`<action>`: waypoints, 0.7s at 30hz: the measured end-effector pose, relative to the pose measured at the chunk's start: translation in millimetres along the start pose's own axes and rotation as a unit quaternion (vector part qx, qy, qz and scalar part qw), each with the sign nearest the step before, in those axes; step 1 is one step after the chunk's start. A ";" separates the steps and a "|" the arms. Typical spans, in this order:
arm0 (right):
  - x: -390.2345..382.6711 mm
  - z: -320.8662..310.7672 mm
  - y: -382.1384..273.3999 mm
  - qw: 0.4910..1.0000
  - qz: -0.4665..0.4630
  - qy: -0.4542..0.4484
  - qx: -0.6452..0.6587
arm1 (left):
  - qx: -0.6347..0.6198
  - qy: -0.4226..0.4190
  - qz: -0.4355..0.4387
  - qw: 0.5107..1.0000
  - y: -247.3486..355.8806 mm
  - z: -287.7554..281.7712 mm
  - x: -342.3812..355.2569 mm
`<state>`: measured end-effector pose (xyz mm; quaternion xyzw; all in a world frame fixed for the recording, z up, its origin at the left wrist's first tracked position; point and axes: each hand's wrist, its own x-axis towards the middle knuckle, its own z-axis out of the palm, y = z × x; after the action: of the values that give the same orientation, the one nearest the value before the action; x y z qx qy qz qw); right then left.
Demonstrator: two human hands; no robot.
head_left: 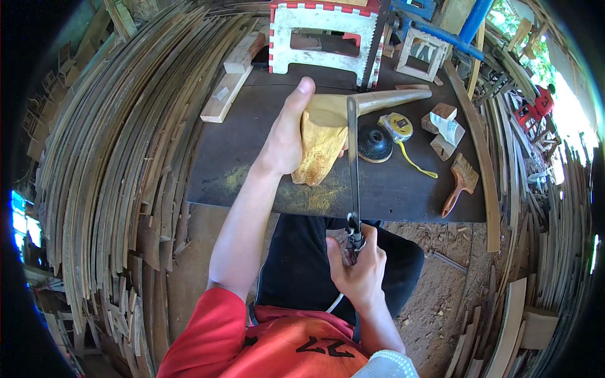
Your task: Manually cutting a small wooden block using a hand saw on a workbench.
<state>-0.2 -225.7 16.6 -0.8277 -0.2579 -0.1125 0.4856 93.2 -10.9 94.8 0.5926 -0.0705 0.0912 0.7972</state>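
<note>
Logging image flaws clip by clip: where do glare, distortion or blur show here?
Head view, right side: daylight burns out to white; head view, left: strips look bowed, likely partly by the fisheye; head view, corners: black; head view, middle: carved wood and tape measure look fairly sharp.

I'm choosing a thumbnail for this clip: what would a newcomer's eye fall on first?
Probably the golden-yellow wooden piece, raised above the dark table in the left grip, with the long, narrow tool from the right grip crossing the view of it. Next might come the tall mass of curved wooden strips along the left side, then the yellow tape measure just right of the piece.
</note>
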 end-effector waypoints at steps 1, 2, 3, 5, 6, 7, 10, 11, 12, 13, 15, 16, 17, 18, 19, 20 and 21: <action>-0.4 -3.2 -3.4 1.000 0.002 0.004 0.000 | 0.001 -0.004 -0.001 1.000 -1.0 -0.3 0.3; -0.2 -6.0 -5.4 1.000 0.008 -0.015 0.023 | 0.020 0.010 0.014 1.000 -3.9 -1.0 1.7; 0.2 -7.4 -6.1 0.998 0.015 -0.034 0.046 | 0.038 0.023 0.029 0.999 -6.9 -0.8 2.7; 10.7 -7.3 -6.5 0.999 0.002 -0.010 0.053 | 0.149 0.033 0.091 0.984 -18.7 11.1 -6.8; 22.5 -11.1 -11.8 0.998 -0.025 0.007 0.054 | 0.256 0.049 0.158 0.953 -23.5 16.3 -9.7; 28.7 -13.6 -14.7 0.997 -0.053 0.023 0.056 | 0.254 0.042 0.155 0.954 -23.9 16.9 -9.4; 27.7 -16.5 -17.5 0.999 0.000 0.002 0.046 | -0.016 0.140 0.038 0.989 -10.0 30.1 -10.5; 31.1 -15.6 -17.5 0.999 0.018 -0.009 0.042 | -0.013 0.141 0.041 0.989 -10.5 22.6 -9.5; 24.6 -13.3 -6.8 0.999 -0.002 0.002 0.039 | -0.047 0.080 0.059 0.994 -13.3 11.0 -9.8; 19.4 -12.1 -1.5 0.998 0.004 0.013 0.061 | -0.081 0.020 0.076 0.994 -14.6 2.8 -8.9; 11.5 -11.7 1.5 0.996 0.038 0.012 0.082 | -0.078 0.024 0.060 0.995 -8.9 14.6 -12.0; 9.1 -11.8 1.6 0.996 0.041 0.010 0.083 | -0.036 0.067 0.037 0.996 -3.8 25.9 -14.7; 10.5 -11.4 0.5 0.996 0.041 -0.001 0.078 | 0.007 0.106 0.016 0.994 -0.3 30.8 -14.4; 12.1 -11.2 -0.1 0.996 0.040 -0.011 0.074 | 0.009 0.067 0.036 0.997 -6.6 22.8 -14.1; 14.9 -10.1 -0.3 0.996 0.043 -0.008 0.073 | 0.009 0.064 0.034 0.997 -5.8 19.9 -15.0; 18.4 -8.6 -1.0 0.997 0.019 -0.006 0.068 | -0.002 0.064 0.042 0.997 -5.1 18.1 -16.8; 21.0 -8.0 -1.4 0.998 -0.005 -0.004 0.063 | -0.014 0.063 0.050 0.997 -5.5 17.8 -17.5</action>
<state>17.2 -225.4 30.8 -0.7946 -0.2708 -0.0955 0.5349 77.3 -30.5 91.0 0.5704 -0.0507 0.1676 0.8025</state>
